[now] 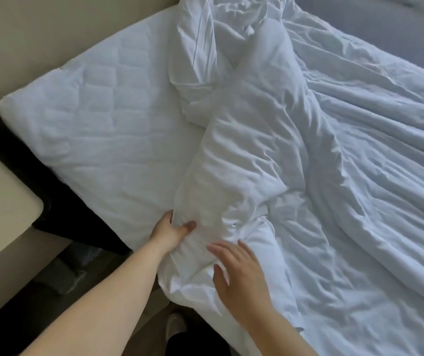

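Near edge of the bed: a shoe [176, 325] stands on the dark floor below the overhanging cloth. Right hand [239, 273]: fingers straight and spread, palm down over the duvet [257, 163] where it spills over the near edge. It holds nothing, and blur hides whether it presses or only hovers. Left hand [171, 231], just beyond: thumb on top and fingers tucked under a bunched fold of the duvet, gripping it beside the bare quilted mattress [97, 129]. The duvet lies crumpled, with a twisted ridge running from the near edge toward the far edge and its bulk spread to the right. The left part of the mattress is uncovered up to its far left corner by the wall [51, 27]. Probable hazards: a pull on the single gripped fold would likely tighten the twist rather than spread the cloth; the thick fold may slip from under the thumb; the overhanging part could slide to the floor unless the right hand pins it.
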Demonstrator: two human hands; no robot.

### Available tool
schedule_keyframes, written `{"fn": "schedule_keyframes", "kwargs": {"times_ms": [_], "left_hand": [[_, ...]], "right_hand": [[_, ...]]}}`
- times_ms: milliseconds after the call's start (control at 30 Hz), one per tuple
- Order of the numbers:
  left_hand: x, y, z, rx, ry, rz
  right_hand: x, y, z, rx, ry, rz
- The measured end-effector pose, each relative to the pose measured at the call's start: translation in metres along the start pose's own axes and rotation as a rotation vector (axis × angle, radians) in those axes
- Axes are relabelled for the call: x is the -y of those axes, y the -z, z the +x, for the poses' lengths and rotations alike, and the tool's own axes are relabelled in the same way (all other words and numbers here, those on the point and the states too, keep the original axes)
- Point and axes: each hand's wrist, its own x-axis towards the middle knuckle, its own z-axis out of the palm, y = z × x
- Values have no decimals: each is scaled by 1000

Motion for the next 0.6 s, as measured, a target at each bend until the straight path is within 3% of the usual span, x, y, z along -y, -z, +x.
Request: {"fn": "schedule_keyframes", "kwargs": {"times_ms": [67,167,233,500,600], "left_hand": [[-3,3,2,26,59,-176],[-5,10,3,16,61,-170],[-8,12,3,18,42,-127],[-10,7,-10,-115,13,-119],[-1,22,-30,-273,-19,-145]], "right_hand": [[-25,13,9,26,-212,-154],[-56,19,11,485,-461,-262],[-67,11,10,590,-461,-265],[-82,3,25,606,-298,-329],[-72,4,9,354,-145,-351]]}}
